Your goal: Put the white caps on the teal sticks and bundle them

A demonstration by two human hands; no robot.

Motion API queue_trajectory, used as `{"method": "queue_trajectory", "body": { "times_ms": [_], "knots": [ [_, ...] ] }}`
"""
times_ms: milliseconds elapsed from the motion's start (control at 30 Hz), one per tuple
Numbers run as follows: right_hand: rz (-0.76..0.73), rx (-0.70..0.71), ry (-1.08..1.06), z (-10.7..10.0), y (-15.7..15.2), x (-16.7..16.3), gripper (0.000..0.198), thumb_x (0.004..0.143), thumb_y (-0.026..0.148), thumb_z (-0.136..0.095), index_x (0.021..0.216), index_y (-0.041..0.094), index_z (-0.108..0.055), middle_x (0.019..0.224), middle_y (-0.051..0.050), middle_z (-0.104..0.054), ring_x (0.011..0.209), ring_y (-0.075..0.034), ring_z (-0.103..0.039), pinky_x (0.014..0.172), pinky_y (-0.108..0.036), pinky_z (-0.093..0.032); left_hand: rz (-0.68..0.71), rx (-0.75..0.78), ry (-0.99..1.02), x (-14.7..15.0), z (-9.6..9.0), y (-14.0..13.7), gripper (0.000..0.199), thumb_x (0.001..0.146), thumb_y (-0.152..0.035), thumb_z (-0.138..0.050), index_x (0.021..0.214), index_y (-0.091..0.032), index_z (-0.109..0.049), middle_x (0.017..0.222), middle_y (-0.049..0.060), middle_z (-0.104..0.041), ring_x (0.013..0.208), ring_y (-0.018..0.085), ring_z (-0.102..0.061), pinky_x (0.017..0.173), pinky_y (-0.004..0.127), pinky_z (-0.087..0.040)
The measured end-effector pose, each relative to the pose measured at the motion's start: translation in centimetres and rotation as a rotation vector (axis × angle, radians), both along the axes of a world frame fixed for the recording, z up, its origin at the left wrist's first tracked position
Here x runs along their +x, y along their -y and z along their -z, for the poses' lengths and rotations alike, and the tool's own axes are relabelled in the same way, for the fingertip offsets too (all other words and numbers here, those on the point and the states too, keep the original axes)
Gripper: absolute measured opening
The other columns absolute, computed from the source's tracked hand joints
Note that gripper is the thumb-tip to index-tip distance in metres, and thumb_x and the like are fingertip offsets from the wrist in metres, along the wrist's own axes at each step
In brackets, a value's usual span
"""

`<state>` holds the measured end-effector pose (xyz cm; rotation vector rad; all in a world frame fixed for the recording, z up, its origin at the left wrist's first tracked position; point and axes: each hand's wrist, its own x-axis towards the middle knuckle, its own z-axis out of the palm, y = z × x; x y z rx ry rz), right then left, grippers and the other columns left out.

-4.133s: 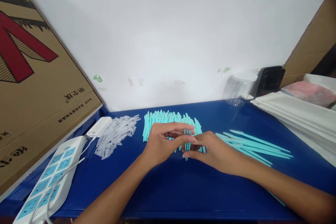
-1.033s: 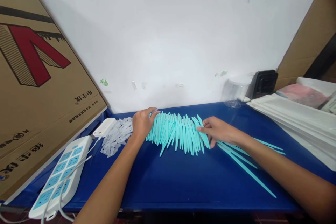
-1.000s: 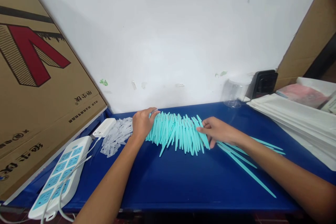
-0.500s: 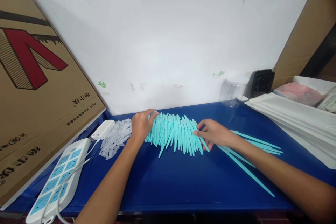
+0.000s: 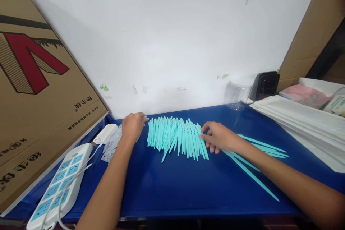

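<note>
While a power strip (image 5: pixel 60 187) hogs the near left, some loose teal sticks (image 5: pixel 254 178) fan out on the right. Right hand (image 5: pixel 216 137) is at the right end of the row of teal sticks (image 5: pixel 176 138) in the middle, narrow gap between thumb and forefinger. Left hand (image 5: pixel 133 126) seems to pinch a clear piece (image 5: pixel 144 116) beside the clear pile (image 5: pixel 111 144). Jar's (image 5: pixel 238 95) far right.

A large brown cardboard box (image 5: pixel 29 115) with a red printed shape fills the left side of the frame. At lower left lies a long white plastic power strip (image 5: pixel 57 183) with blue socket panels. A clear cylindrical plastic jar with a white lid (image 5: pixel 238 97) stands right of centre, beside a black rectangular plastic container (image 5: pixel 266 85).
</note>
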<state>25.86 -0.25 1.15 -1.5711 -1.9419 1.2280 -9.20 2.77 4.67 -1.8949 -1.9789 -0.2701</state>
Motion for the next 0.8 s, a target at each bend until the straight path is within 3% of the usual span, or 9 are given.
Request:
{"method": "queue_trajectory", "body": {
  "times_ms": [233,467,667,800],
  "knots": [
    [0.044,0.132,0.120,0.1,-0.7,0.6,0.028,0.097,0.042,-0.058,0.111,0.018,-0.054,0.074,-0.006,-0.075,0.051,-0.019,-0.069,0.040,-0.026,-0.051,-0.234,-0.213,0.021,-3.8,-0.6,-0.4,0.028,0.082,-0.039,-0.071,0.099,-0.018,-0.078,0.102,0.021,-0.075,0.096,0.038,-0.070,0.075,0.039,-0.051],
    [0.035,0.311,0.318,-2.2,-1.3,2.2,0.028,0.097,0.043,-0.054,0.095,0.018,-0.067,0.072,-0.008,-0.073,0.055,-0.020,-0.067,0.052,-0.029,-0.044,-0.286,-0.252,0.035,-4.7,0.1,-0.7,0.031,0.077,-0.036,-0.075,0.102,-0.018,-0.077,0.108,0.021,-0.075,0.100,0.036,-0.071,0.076,0.037,-0.052],
    [-0.004,0.547,0.656,-3.3,-2.7,5.1,0.029,0.095,0.041,-0.055,0.084,0.018,-0.069,0.081,-0.011,-0.072,0.070,-0.025,-0.066,0.056,-0.032,-0.035,-0.252,-0.234,-0.005,-3.5,0.1,-0.5,0.033,0.080,-0.043,-0.072,0.100,-0.018,-0.078,0.104,0.020,-0.076,0.098,0.036,-0.070,0.076,0.037,-0.050],
    [-0.121,0.391,0.648,-3.9,-2.5,7.0,0.031,0.079,0.049,-0.073,0.078,0.019,-0.069,0.082,-0.010,-0.072,0.071,-0.025,-0.065,0.055,-0.032,-0.036,-0.174,-0.122,-0.064,-1.0,-0.1,0.1,0.041,0.093,-0.047,-0.055,0.109,-0.016,-0.076,0.102,0.020,-0.075,0.103,0.036,-0.065,0.083,0.041,-0.047]
  ]
}}
